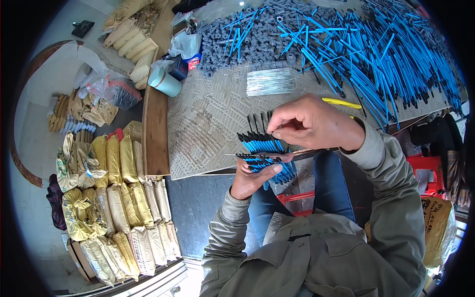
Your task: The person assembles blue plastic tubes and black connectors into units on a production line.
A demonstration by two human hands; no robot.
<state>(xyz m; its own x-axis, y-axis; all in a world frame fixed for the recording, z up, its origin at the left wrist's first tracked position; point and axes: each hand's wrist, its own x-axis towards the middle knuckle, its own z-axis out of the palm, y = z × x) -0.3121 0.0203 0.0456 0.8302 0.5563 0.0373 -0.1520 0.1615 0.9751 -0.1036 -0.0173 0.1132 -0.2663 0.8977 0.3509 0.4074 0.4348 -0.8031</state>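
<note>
My left hand [250, 179] is wrapped round a bundle of thin blue rods [257, 146] with black ends, held in front of me at the table's near edge. Several slim black tips stand up from the bundle's far side. Across its middle runs a narrow flat strip [238, 155]. Over the upper end my right hand [314, 123] is closed, thumb and forefinger pinched at the black tips. What lies between those fingertips is too small to make out. Beyond the hands, a neat stack of silvery thin wires or pins [269, 81] lies on the textured tabletop [208, 119].
Loose black-ended blue rods [405, 64] are heaped at the far right, beside a pile of small grey parts [217, 49]. A yellow-handled tool [341, 103] lies past my right hand. A pale green cup [165, 82] stands at left. Packed bags [116, 203] fill the left side.
</note>
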